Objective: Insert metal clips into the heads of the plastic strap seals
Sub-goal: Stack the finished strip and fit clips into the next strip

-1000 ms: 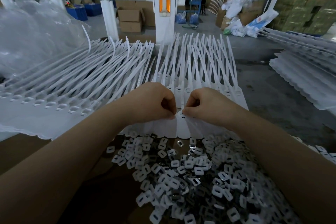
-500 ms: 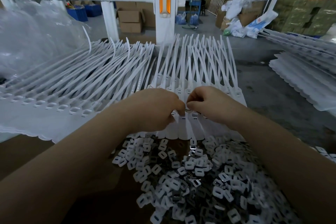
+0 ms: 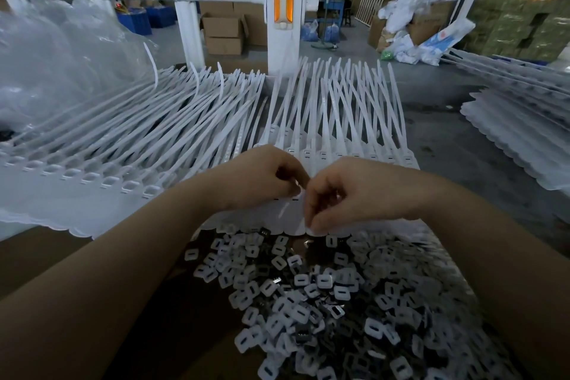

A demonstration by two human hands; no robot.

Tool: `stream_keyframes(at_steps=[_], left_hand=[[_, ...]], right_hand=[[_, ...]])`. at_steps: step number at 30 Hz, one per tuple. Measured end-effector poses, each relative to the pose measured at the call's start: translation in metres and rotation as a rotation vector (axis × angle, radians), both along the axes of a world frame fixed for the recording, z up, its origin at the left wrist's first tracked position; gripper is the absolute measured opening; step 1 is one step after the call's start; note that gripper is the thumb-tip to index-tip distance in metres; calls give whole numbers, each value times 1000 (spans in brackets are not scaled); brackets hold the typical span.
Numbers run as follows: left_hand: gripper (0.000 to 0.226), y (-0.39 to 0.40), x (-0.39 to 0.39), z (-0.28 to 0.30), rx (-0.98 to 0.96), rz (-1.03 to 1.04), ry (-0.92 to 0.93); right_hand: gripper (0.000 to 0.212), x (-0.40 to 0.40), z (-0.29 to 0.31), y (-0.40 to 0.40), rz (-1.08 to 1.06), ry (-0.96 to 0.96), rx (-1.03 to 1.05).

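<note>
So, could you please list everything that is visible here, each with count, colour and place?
strap seals: a fanned sheet of many, white, under and beyond both hands
second sheet of seals: many, white, on the left, heads empty
clips and caps pile: too many to count, white mixed with dark metal, near the person
stacked seal sheets: several, white, far right
railing with post: one, white with orange reflector, behind the seals
clear plastic bag: one, far left
cardboard boxes: a few, brown, on the floor behind
left hand: fingers curled, pinching at the seal heads
right hand: fingers curled, pinching the sheet's near edge
</note>
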State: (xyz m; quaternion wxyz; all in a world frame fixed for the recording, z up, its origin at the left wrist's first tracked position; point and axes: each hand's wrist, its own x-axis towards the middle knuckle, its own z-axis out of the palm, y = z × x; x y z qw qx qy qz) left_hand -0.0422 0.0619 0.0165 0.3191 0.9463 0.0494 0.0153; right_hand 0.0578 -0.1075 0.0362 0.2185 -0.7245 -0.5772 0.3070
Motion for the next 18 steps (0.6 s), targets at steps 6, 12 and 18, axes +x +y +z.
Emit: stream_keyframes(at_steps=[6, 12, 18], left_hand=[[16, 3, 2, -6, -148, 42, -18], [16, 3, 1, -5, -182, 50, -9], [14, 2, -2, -4, -146, 15, -3]], right_hand=[[22, -13, 1, 6, 152, -163, -60], [15, -17, 2, 6, 146, -145, -58], [14, -34, 2, 9, 267, -54, 7]])
